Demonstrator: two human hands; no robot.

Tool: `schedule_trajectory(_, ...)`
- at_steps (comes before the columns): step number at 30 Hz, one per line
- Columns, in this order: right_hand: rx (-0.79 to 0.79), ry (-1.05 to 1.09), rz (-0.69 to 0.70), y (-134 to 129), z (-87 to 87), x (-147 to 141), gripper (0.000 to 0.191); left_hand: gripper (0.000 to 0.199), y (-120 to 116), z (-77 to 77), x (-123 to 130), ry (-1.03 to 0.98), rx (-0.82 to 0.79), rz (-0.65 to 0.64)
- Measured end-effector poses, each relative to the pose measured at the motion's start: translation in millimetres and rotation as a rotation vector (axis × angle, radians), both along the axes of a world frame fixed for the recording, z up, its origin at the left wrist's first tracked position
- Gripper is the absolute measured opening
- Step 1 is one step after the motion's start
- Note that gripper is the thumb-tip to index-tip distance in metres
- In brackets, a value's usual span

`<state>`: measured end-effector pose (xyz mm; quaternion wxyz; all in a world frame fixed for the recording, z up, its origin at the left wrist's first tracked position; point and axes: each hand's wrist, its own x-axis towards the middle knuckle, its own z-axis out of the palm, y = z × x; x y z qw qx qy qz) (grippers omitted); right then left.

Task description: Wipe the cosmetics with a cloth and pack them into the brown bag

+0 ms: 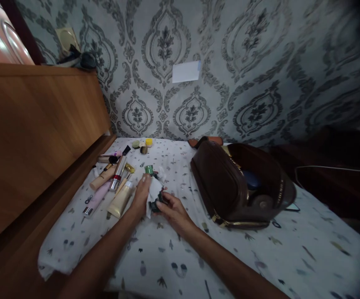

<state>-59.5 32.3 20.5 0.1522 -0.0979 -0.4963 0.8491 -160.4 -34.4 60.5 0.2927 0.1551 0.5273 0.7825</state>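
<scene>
My left hand (pixel 141 194) is closed on a crumpled white tissue (pixel 155 190) near the middle of the patterned cloth. Against the tissue, my right hand (pixel 175 211) has its fingers closed round a small dark green item (pixel 156 203), too small to name. A green-topped thing (pixel 149 169) shows just beyond my left hand. Left of my hands lie a cream tube (pixel 120 200), a pink tube (pixel 97 198), a beige tube (pixel 103 177) and a silver tube with a red band (pixel 118 174).
A brown bag (pixel 220 178) stands unzipped on the right, a blue object (pixel 251 180) inside it. Small jars, one with a yellow lid (pixel 149 142), sit near the wall. A wooden cabinet (pixel 42 124) borders the left side.
</scene>
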Motion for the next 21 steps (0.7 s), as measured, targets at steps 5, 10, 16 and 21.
schedule_trajectory(5,0.013,0.015,-0.04,2,-5.0,-4,0.044,0.053,0,-7.5,0,0.149,0.005,-0.107)
schedule_trajectory(10,0.437,-0.091,-0.171,19,5.8,1,0.025,0.036,-1,-6.9,-3,0.295,-0.008,-0.036)
schedule_trajectory(16,0.586,-0.069,-0.406,35,37.5,16,0.038,0.02,-6,1.5,2,0.605,-0.085,-0.067)
schedule_trajectory(21,0.593,-0.002,-0.43,39,46.7,16,0.041,0.016,-7,2.5,16,0.742,-0.152,-0.206)
